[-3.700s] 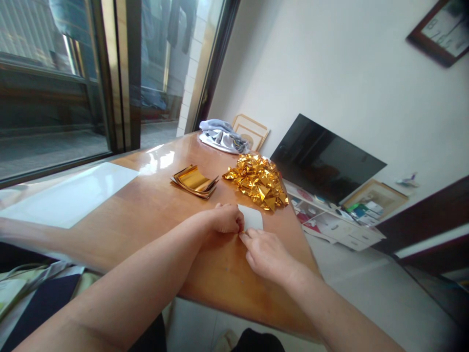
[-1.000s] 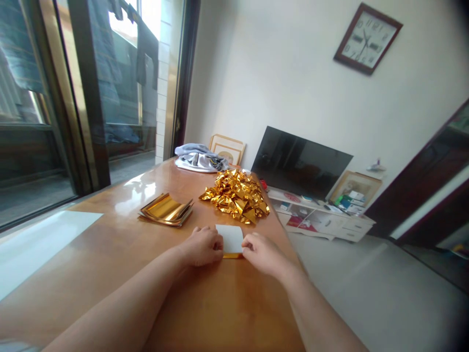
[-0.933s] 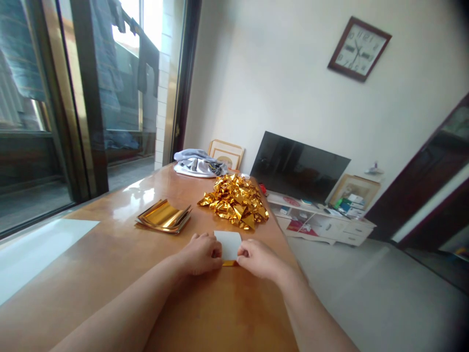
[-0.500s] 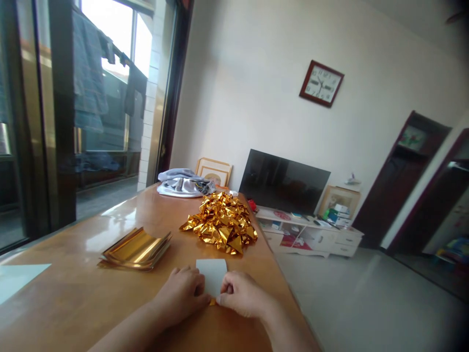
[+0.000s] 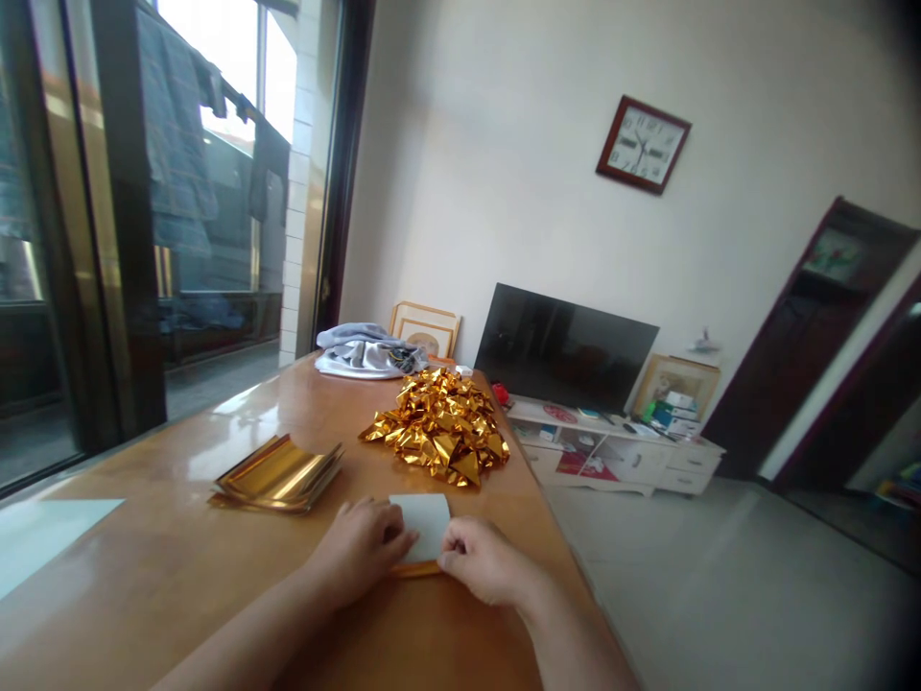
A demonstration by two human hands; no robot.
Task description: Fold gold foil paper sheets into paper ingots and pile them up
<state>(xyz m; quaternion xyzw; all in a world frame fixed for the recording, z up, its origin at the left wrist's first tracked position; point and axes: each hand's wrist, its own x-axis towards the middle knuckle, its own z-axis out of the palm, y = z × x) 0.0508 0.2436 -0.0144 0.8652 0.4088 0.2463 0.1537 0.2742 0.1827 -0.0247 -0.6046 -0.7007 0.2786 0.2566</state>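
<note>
A small sheet of gold foil paper (image 5: 424, 523) lies white side up on the wooden table (image 5: 165, 566), with a narrow folded gold strip along its near edge. My left hand (image 5: 366, 542) is closed at the sheet's left side, its fingers curled and its thumb resting over the paper. At the right near corner, my right hand (image 5: 479, 557) pinches the paper between thumb and curled fingers. Just beyond the sheet rises a heap of folded gold foil pieces (image 5: 442, 427). To the left sits a stack of flat gold foil sheets (image 5: 277, 475), slightly curled.
Folded clothes (image 5: 366, 350) lie at the table's far end. A pale sheet (image 5: 50, 537) rests at the left edge. The table's right edge runs close beside my right arm. Beyond it stand a television (image 5: 568, 345) and a white cabinet (image 5: 648, 456).
My hands have moved apart along the near edge of the sheet. A longer gold strip now shows there, where only a small bit showed between my thumbs. The camera view has shifted slightly.
</note>
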